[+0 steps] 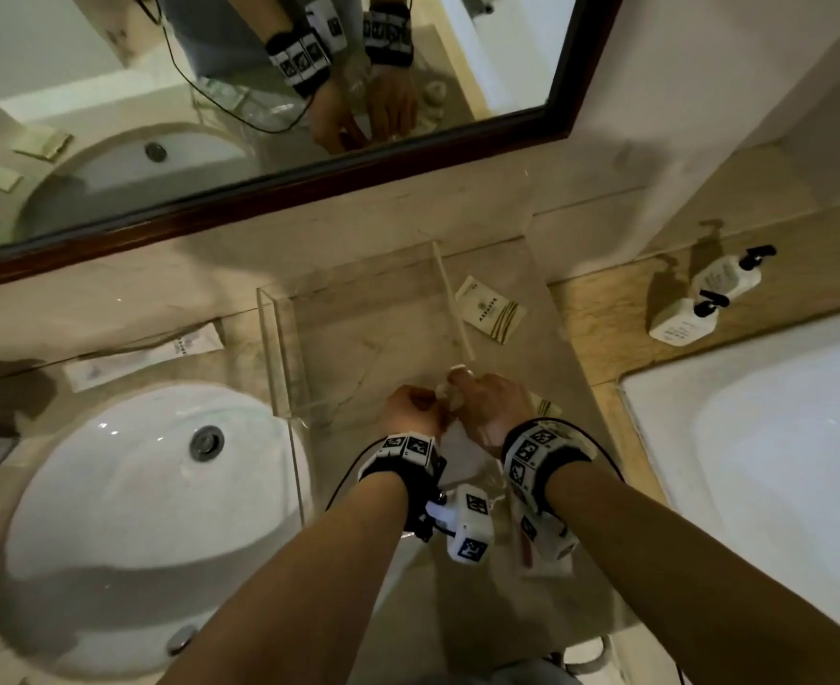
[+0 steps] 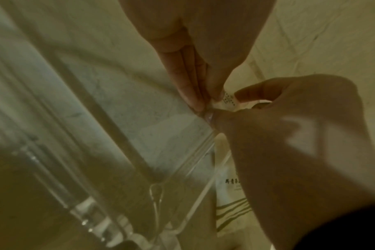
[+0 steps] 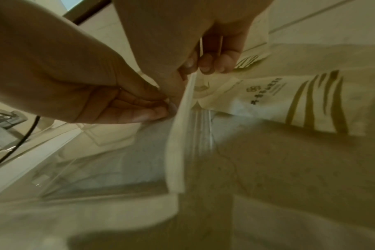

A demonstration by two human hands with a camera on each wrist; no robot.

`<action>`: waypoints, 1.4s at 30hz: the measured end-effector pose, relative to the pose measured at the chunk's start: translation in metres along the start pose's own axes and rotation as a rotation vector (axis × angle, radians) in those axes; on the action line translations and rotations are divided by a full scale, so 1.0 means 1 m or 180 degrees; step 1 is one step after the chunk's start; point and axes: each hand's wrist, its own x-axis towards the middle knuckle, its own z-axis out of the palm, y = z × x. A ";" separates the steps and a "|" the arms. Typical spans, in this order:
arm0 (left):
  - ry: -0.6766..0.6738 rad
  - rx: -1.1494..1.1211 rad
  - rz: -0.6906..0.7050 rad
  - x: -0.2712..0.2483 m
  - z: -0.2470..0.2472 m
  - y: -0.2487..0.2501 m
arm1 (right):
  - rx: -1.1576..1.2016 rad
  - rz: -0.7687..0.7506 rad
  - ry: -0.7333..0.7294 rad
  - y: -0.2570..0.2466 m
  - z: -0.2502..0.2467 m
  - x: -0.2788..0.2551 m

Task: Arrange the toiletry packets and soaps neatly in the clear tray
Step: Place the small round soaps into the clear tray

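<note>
The clear tray (image 1: 279,358) sits on the marble counter between the sink and the bathtub. A long narrow white packet (image 1: 452,309) stands on edge along the tray's right wall (image 3: 203,128). My left hand (image 1: 433,395) and right hand (image 1: 462,388) meet at its near end, and both pinch it there (image 2: 227,99). In the right wrist view the strip (image 3: 180,135) runs away from the fingertips (image 3: 212,67). Just outside the tray by my right wrist lies a cream packet with brown stripes (image 3: 300,104). A second striped packet (image 1: 492,313) lies beyond the right wall.
A white sink (image 1: 126,511) is at the left, with a long white packet (image 1: 146,358) on the counter behind it. Two white pump bottles (image 1: 704,299) stand at the right above the bathtub (image 1: 779,437). A mirror (image 1: 260,91) runs along the back.
</note>
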 end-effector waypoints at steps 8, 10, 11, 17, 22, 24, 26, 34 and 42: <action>-0.0044 0.0066 -0.0054 -0.012 -0.002 0.004 | 0.0027 -0.0092 0.0240 0.007 0.005 -0.007; -0.0275 0.0200 -0.0057 -0.014 0.003 0.003 | 0.0382 -0.0099 0.0175 0.011 0.000 -0.011; -0.0417 0.0349 0.0032 -0.017 0.005 0.005 | 0.0610 -0.0078 0.0157 0.015 -0.002 -0.016; -0.0955 0.1756 0.1242 -0.035 0.008 0.046 | 0.1066 0.0551 0.0748 0.069 -0.022 -0.056; -0.1031 0.2610 0.2123 -0.048 0.040 0.064 | 0.0965 0.1265 0.0126 0.112 -0.022 -0.083; -0.1173 0.2875 0.2317 -0.052 0.059 0.063 | 0.0964 0.1221 -0.0081 0.116 -0.011 -0.089; -0.1349 0.3102 0.2356 -0.055 0.074 0.059 | 0.1015 0.1181 -0.0055 0.116 -0.003 -0.093; -0.1456 0.3252 0.2369 -0.058 0.110 0.045 | 0.1362 0.1046 0.0168 0.117 0.020 -0.096; -0.1225 0.2931 0.2146 -0.060 0.107 0.047 | 0.2040 0.1203 0.0496 0.116 0.015 -0.104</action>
